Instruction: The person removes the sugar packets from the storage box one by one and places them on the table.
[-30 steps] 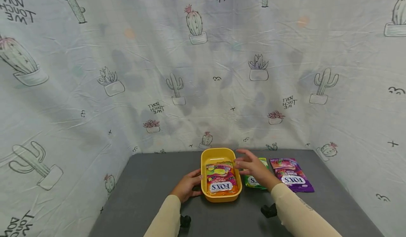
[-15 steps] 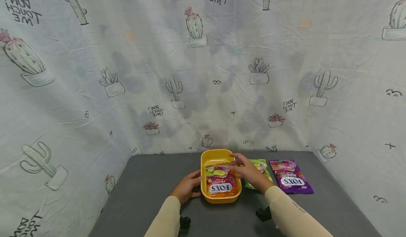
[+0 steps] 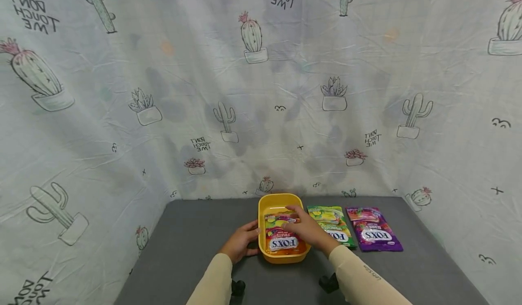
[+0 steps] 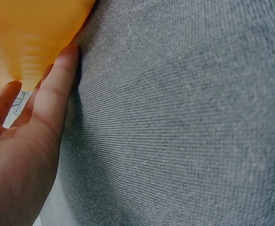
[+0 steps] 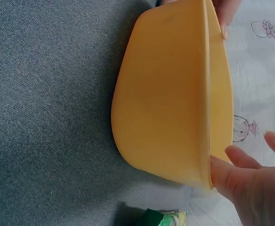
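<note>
A yellow plastic tub (image 3: 283, 259) stands on the grey table, with an orange-and-red Fox's Fruits candy packet (image 3: 281, 244) lying inside. My left hand (image 3: 240, 241) rests against the tub's left side. In the left wrist view, the left-hand fingers (image 4: 57, 84) lie fairly straight along the tub wall (image 4: 29, 33). My right hand (image 3: 307, 228) reaches over the right rim, its fingers spread above the packet; whether they touch it cannot be told. In the right wrist view, the right hand (image 5: 250, 183) is at the tub's rim (image 5: 204, 94), holding nothing visible.
A green Fox's candy packet (image 3: 332, 219) lies just right of the tub, partly behind the right forearm. Farther right lies a purple Fox's Berries packet (image 3: 375, 232). A cactus-print curtain (image 3: 285, 151) hangs behind and beside the grey table (image 3: 187, 232).
My right hand has moved left, from beside the tub's right rim to over its inside, uncovering more of the green packet. The left hand has stayed at the tub's left side.
</note>
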The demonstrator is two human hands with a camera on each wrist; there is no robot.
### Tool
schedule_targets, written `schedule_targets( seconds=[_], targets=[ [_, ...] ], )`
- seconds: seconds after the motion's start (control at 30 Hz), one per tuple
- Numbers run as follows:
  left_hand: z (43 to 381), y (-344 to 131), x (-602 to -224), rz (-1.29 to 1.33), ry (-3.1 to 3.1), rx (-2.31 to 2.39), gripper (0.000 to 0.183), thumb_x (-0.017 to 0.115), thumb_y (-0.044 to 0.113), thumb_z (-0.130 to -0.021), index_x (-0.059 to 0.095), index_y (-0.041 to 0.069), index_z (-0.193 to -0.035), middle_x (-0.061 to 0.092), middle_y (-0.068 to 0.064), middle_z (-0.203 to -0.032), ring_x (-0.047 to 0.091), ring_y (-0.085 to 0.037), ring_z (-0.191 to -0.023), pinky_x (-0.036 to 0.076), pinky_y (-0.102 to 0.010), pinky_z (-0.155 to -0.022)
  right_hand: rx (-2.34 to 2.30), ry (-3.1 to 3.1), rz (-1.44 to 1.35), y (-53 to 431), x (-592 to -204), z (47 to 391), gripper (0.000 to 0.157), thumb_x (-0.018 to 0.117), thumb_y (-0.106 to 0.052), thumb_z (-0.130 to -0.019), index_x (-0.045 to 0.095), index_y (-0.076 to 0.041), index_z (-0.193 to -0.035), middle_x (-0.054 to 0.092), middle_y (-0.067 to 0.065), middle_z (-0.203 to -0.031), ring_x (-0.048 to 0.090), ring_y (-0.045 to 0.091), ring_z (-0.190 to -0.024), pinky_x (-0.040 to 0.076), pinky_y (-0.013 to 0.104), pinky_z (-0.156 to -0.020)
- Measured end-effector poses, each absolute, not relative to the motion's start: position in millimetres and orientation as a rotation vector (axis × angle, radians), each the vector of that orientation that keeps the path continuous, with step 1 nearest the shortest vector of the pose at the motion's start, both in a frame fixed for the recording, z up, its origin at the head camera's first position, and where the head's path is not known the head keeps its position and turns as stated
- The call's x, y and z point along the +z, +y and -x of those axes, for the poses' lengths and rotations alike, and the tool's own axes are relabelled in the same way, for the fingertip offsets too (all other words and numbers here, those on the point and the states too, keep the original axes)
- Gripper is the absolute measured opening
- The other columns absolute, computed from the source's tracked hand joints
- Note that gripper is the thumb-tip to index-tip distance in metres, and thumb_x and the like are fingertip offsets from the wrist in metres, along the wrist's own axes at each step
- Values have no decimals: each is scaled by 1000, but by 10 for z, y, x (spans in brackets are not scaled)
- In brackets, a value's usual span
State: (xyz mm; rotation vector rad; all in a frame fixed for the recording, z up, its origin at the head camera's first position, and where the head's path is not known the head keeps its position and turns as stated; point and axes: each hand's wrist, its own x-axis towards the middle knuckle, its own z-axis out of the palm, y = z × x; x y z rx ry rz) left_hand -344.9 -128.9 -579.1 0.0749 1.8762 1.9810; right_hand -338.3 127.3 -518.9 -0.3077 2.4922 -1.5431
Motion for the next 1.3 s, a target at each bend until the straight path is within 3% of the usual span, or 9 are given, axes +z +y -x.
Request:
schedule_targets(
  seconds=[0.37, 0.7, 1.13, 1.3],
  targets=[
    [3454, -1286, -5818, -84, 1871, 1985, 63, 57, 35, -97, 33, 12, -150, 45, -13, -141, 53, -28, -115, 52, -49, -78, -1539, 2530, 271, 1134, -5232, 3363, 82, 70, -50, -82, 34, -14, -146, 40, 18, -140, 51, 28, -112, 40, 54, -94],
    [3462, -1278, -5831, -81, 1878, 1988, 62, 57, 34, -97, 34, 12, -150, 46, -12, -139, 54, -27, -114, 52, -49, -78, -1496, 2643, 147, 1028, -5302, 3377, 82, 73, -43, -82, 35, -9, -145, 37, 19, -139, 43, 32, -117, 35, 56, -98],
    [3475, -1280, -5830, -79, 1879, 1981, 63, 58, 35, -96, 34, 13, -150, 45, -12, -141, 50, -30, -119, 51, -50, -79, -1455, 2726, -11, 905, -5419, 3414, 88, 74, -58, -73, 42, -9, -139, 40, 16, -133, 44, 29, -111, 38, 55, -96],
    [3471, -1299, -5826, -70, 1875, 1988, 62, 58, 36, -96, 35, 13, -149, 47, -13, -138, 49, -30, -120, 51, -50, -79, -1459, 2707, -43, 872, -5412, 3417, 84, 74, -55, -74, 44, -10, -138, 43, 16, -128, 46, 29, -107, 39, 55, -94]
  ],
)
